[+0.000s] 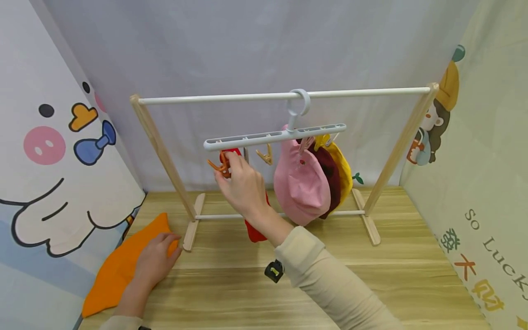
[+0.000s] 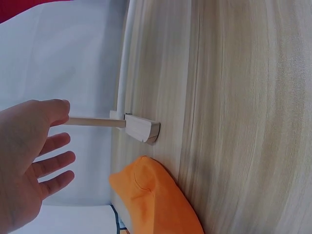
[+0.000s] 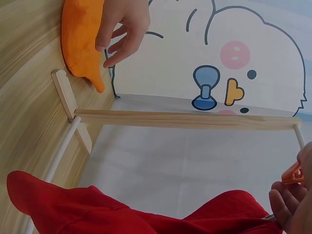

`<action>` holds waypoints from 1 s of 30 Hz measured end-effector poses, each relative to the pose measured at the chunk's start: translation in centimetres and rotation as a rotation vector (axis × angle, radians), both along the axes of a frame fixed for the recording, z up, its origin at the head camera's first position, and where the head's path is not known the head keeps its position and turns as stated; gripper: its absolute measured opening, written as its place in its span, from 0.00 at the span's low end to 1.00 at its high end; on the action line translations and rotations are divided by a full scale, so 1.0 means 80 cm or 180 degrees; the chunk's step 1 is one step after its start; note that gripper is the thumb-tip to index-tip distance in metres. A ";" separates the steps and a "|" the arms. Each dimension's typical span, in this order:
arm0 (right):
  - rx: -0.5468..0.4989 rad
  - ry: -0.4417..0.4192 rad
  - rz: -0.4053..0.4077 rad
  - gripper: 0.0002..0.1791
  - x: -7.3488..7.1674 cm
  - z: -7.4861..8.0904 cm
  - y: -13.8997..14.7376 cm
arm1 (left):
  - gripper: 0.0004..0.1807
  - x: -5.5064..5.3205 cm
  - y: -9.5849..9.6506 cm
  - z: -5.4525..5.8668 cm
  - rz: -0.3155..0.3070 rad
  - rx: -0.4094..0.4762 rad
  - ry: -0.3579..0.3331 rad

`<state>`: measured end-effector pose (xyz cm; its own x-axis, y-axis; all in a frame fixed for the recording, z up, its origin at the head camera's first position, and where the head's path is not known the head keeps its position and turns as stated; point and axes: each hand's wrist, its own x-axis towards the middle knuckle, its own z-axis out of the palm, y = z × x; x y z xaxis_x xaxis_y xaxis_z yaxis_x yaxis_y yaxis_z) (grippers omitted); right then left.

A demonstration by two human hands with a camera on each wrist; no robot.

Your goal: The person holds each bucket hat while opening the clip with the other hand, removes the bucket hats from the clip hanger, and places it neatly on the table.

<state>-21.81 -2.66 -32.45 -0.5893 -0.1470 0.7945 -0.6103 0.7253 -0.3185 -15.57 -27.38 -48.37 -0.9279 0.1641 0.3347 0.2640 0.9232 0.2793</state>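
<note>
In the head view, the right hand (image 1: pixel 246 187) pinches an orange plastic clip (image 1: pixel 224 167) below a pale grey plastic hanger (image 1: pixel 247 141); a red fabric hat (image 1: pixel 256 233) hangs partly behind that hand. The left hand (image 1: pixel 156 260), fingers loose, is over an orange fabric hat (image 1: pixel 117 275) on the wood-grain desk (image 1: pixel 330 284). In the left wrist view, the left hand's relaxed fingers stand clear of the orange fabric hat. In the right wrist view, the red fabric hat reaches close to the right hand's fingers.

Cartoon-printed panels (image 1: pixel 62 178) flank a pale backdrop (image 1: pixel 231 50).

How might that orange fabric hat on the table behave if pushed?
The orange fabric hat will probably buckle softly, given its creased surface. It seems unlikely to roll, its long tapered shape lying on the wood-grain table.
</note>
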 end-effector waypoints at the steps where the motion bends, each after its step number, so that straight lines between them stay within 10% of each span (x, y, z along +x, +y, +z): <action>1: -0.0002 0.0003 0.0011 0.16 0.000 0.000 0.000 | 0.16 0.000 0.001 0.000 -0.0006 0.0000 0.0005; 30: -0.0029 -0.0027 0.0196 0.14 0.006 0.000 0.017 | 0.19 -0.014 0.047 0.029 -0.0355 0.0322 0.0890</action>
<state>-21.34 -1.29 -32.44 -0.5861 -0.1760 0.7909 -0.6508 0.6837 -0.3302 -16.66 -23.66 -46.07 -0.7759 0.2125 0.5941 0.4414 0.8556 0.2705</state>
